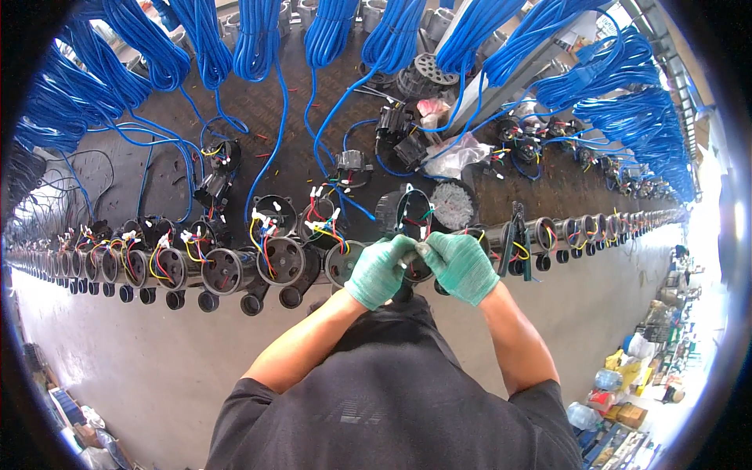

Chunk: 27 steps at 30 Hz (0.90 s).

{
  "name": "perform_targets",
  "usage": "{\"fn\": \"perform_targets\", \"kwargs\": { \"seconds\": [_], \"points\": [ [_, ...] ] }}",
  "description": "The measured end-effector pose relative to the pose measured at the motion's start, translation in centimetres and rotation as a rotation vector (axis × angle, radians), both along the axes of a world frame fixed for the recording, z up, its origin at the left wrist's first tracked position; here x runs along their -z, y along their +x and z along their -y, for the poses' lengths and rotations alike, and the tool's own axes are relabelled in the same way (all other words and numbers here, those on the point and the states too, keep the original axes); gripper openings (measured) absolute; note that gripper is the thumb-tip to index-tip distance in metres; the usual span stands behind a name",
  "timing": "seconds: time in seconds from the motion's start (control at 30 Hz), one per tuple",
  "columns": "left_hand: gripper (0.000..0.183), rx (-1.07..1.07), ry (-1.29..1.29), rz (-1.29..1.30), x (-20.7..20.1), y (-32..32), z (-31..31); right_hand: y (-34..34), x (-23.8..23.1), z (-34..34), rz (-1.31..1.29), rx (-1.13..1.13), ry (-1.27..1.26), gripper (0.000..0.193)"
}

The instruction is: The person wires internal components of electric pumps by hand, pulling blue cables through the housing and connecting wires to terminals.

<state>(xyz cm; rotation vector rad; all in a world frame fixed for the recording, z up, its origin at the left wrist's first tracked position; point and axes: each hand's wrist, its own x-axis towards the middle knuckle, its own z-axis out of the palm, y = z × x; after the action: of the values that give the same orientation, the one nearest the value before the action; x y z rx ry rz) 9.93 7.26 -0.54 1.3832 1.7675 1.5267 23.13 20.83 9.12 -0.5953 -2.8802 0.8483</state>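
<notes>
Both my hands wear green gloves and meet at the open end of a black cylindrical housing (419, 273). The fingers of my left hand (374, 272) are pinched together, with a small pale tip showing below them. Close beside it, my right hand (462, 270) also pinches with thumb and forefinger. What lies between the fingertips is too small and covered to make out. Thin coloured wires with a white connector (424, 233) rise just behind the fingers. Directly behind is a black round cap (390, 210), next to a round tub of small white pieces (453, 205).
Similar black housings (222, 271) with coloured wires line the bench edge on both sides. A dark plier-like tool (515, 235) stands among them at right. Coiled blue cables (257, 39) hang along the back. A clear plastic bag (458, 157) lies on the dark bench (258, 117).
</notes>
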Motion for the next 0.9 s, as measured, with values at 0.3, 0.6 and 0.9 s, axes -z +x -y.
{"fn": "perform_targets", "kwargs": {
  "seconds": [0.3, 0.6, 0.9],
  "points": [
    [0.025, -0.021, -0.018, 0.067, 0.0, -0.3, 0.5, 3.9, -2.6, -2.4, -0.149, 0.502, 0.064, 0.028],
    [0.018, -0.007, 0.025, 0.099, 0.0, -0.4, -0.3, 14.0, 4.7, -8.0, 0.175, 0.703, 0.170, 0.098],
    [0.015, -0.024, 0.028, 0.138, -0.1, -0.7, -0.1, 9.8, -0.9, -3.5, -0.220, 0.522, 0.103, 0.089]
  ]
}}
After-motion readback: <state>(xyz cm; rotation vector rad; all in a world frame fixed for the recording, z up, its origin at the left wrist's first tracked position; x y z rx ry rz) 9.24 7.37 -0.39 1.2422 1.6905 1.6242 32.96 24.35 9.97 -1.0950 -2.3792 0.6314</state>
